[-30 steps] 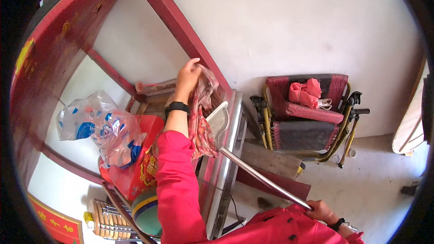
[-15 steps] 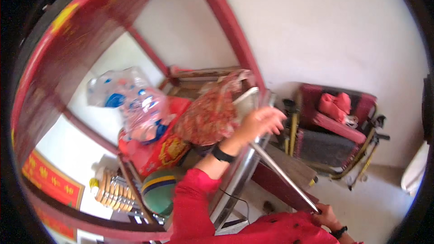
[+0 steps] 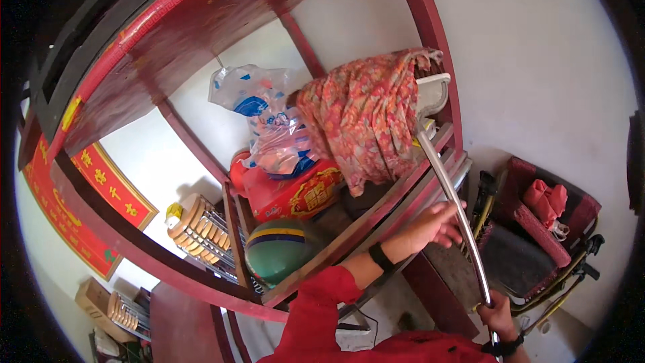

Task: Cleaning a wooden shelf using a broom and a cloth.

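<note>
A white wall backs a red wooden frame. Flowered cloth drapes at the upper end of a metal pole, beside the frame's right post. The pole crosses the narrow gap between the frame's right lower edge and a folding chair. Right hand: closed around the pole. Left hand: fingers loosely spread just beside the pole; contact cannot be determined. Cloth hides most of a pale head; the pole's lower end is hard to make out.

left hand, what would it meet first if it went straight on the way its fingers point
Most likely the metal pole, which crosses right by the fingertips of the left hand; depth is unclear, so they may be touching.
</note>
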A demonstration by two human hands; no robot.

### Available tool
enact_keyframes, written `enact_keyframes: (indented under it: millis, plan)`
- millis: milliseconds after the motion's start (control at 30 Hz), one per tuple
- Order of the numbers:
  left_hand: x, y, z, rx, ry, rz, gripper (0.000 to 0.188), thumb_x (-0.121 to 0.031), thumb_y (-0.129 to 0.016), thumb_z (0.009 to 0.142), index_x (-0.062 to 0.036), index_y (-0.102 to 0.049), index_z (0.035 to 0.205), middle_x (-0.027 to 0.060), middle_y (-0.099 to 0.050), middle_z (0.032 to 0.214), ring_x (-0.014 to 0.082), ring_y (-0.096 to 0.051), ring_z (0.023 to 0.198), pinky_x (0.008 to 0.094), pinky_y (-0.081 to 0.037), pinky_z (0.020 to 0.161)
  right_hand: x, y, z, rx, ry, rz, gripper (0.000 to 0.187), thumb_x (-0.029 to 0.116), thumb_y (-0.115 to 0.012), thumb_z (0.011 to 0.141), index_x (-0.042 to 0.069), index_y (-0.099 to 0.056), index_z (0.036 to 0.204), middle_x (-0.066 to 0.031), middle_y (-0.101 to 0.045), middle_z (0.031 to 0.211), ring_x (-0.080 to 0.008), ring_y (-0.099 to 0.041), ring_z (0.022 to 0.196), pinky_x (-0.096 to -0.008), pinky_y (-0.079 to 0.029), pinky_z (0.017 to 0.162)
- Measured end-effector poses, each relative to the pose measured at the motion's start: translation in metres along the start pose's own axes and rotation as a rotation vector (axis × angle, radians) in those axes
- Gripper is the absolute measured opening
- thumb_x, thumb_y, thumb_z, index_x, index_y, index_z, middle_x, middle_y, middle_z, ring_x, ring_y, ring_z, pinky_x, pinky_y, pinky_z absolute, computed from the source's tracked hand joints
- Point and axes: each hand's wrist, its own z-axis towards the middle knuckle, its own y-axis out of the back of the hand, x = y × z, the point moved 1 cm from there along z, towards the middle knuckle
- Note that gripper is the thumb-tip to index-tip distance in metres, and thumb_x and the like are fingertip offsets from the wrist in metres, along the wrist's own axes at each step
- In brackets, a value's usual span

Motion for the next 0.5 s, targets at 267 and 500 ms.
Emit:
enact_keyframes:
  millis: [267,500]
  plan:
    - [-0.037,0.017,-0.007,-0.232,-0.467,-0.388,0.019,-0.020,-0.056,0.089,-0.0053,-0.056,0.100,0.0023,-0.049,0.062,0.0172,-0.053,0.059,0.0339,-0.049,0.062,0.072,-0.022,0.031,0.138,0.222,0.016,0.006,0.003,-0.056,0.074,0.003,-0.057,0.081,0.0035,-0.048,0.062,-0.0050,-0.044,0.053,-0.0222,-0.034,0.046]
    - [-0.081,0.059,-0.053,-0.425,-0.644,-0.326,0.016,-0.011,-0.053,0.086,-0.0043,-0.054,0.100,-0.0001,-0.040,0.055,0.0164,-0.046,0.052,0.0317,-0.043,0.054,0.104,-0.036,0.054,0.089,0.594,-0.350,0.029,0.010,-0.067,0.075,0.002,-0.058,0.101,-0.0098,-0.052,0.066,-0.0198,-0.054,0.057,-0.0315,-0.043,0.053]
